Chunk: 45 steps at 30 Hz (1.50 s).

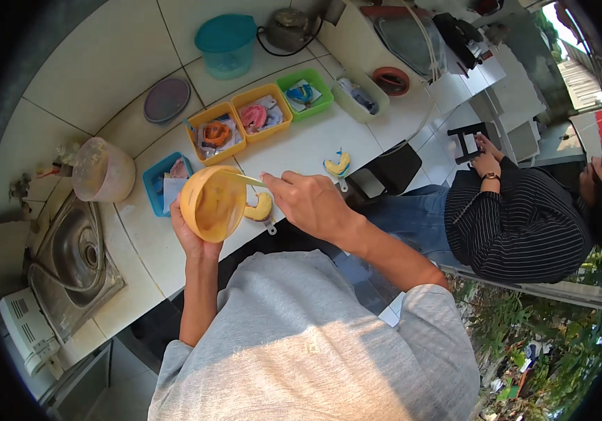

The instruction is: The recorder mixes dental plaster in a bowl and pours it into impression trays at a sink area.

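My left hand (194, 237) is wrapped round the underside and side of a yellow-orange mixing bowl (187, 198), tilted so that its inside shows. Pale yellow paste smears the bowl's inner wall. My right hand (311, 202) grips a light-coloured spatula (246, 179), which reaches over the bowl's rim; its tip is hard to make out. Between my hands, at the counter's near edge, lies a dental impression tray (262, 208) filled with yellow material. A second filled impression tray (337, 165), yellow with blue, sits farther right.
Behind the bowl stand a blue tub (152, 184), two yellow-orange tubs (245, 140) and a green tub (330, 98), holding coloured impressions and papers. A metal sink (69, 245) and a cloudy bucket (104, 172) are left. A person in a striped top (525, 224) is at right.
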Motion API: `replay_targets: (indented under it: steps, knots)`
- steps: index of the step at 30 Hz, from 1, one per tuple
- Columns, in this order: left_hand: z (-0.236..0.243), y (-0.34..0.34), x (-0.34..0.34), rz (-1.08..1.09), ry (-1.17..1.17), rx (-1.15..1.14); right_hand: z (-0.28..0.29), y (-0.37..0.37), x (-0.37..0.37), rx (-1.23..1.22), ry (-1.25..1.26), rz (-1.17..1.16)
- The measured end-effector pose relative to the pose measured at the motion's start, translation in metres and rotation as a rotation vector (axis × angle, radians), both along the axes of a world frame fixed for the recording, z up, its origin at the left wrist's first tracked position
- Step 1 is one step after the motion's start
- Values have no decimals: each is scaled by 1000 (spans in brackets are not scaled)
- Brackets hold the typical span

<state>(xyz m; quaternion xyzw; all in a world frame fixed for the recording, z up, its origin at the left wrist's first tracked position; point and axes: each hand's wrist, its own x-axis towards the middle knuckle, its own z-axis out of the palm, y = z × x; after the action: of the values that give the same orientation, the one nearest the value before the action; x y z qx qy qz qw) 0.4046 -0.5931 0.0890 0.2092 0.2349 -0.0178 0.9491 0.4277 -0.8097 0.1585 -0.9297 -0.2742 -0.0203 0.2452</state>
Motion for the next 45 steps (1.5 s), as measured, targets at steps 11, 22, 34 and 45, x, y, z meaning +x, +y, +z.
replay_targets:
  steps: [11, 22, 34, 45]
  knots:
    - [-13, 0, 19, 21, -308, -219, 14, 33, -12, 502, 296, 26]
    - [36, 6, 16, -178, -230, -350, 74, 28, 17, -106, -352, 191]
    - [46, 42, 12, -55, -277, -281, 49, 59, 25, -97, -347, 253]
    - [46, 40, 15, 189, -336, -60, 27, 64, 37, -21, -338, 112]
